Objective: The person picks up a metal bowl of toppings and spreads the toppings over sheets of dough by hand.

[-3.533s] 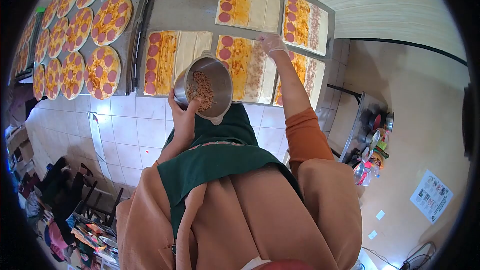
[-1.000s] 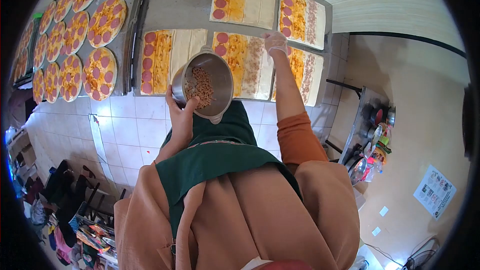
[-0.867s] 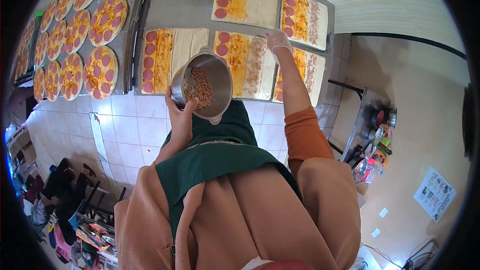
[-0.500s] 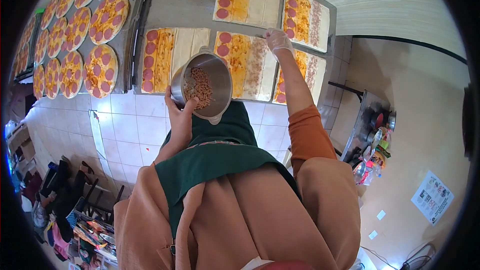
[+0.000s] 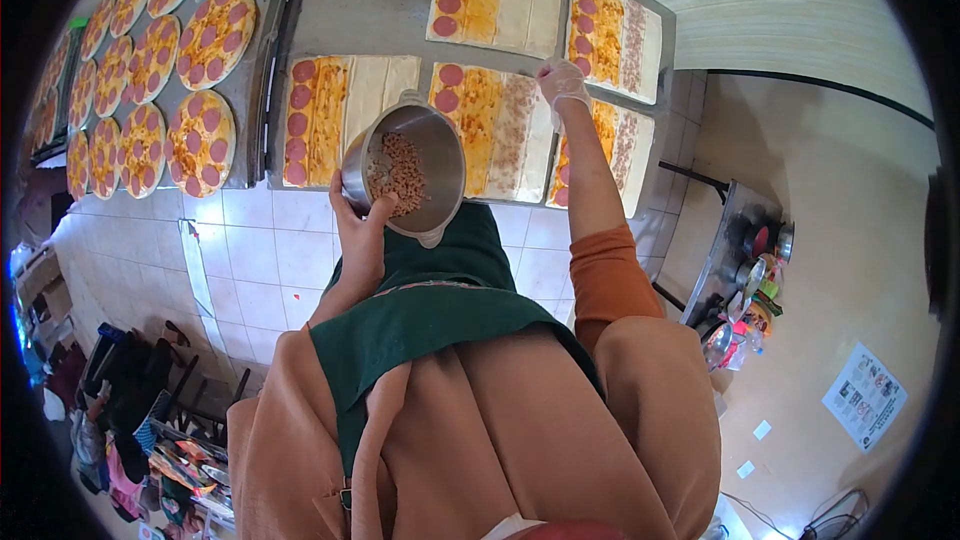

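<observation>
While left hand [image 5: 362,238] grips pot [image 5: 446,158], dough sheet [image 5: 322,120] behind partly hidden.

Grey metal pot [image 5: 443,160], brown crumbles [image 5: 400,175] heaped toward left; dough sheet [image 5: 537,165] flat on surface [image 5: 350,10], partly hidden by pot: sausage rounds [image 5: 451,75], orange sauce [image 5: 477,122], crumble strip [image 5: 512,130]

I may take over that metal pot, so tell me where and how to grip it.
Grip the pot by its two lug handles, probably coming from the right. They jut out at its far and near edges, while the left hand occupies its left side. Keep it level: crumbly topping lies inside.
</observation>
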A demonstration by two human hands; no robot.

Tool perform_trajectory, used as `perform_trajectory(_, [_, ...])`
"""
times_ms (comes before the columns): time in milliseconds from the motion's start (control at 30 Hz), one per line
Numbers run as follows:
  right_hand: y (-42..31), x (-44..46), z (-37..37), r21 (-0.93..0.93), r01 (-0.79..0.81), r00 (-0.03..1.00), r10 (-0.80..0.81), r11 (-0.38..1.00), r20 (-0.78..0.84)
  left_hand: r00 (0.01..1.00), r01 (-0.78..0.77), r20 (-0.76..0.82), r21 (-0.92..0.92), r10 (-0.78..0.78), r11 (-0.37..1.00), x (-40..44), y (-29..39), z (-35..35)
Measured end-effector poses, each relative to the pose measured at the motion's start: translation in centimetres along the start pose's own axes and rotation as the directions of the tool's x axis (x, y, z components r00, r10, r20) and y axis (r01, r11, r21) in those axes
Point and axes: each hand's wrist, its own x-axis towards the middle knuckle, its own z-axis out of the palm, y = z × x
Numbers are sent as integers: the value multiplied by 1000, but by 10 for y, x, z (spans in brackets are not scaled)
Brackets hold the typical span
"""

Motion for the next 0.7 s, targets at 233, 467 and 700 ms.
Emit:
perform_trajectory(233, [-5, -9, -4, 106, -11, 1000, 12, 994, -13, 1000, -7, -1, 0, 7, 1000, 0, 3, 0])
perform_trajectory(467, [-21, -51, 24, 91, -41, 998, 45, 995, -42, 1000, 10, -19, -60, -11, 998, -1, 10, 2])
perform_trajectory(700, [-41, -63, 34, -45, -64, 997, 66, 997, 43, 1000, -29, -5, -56, 29, 998, -1, 7, 2])
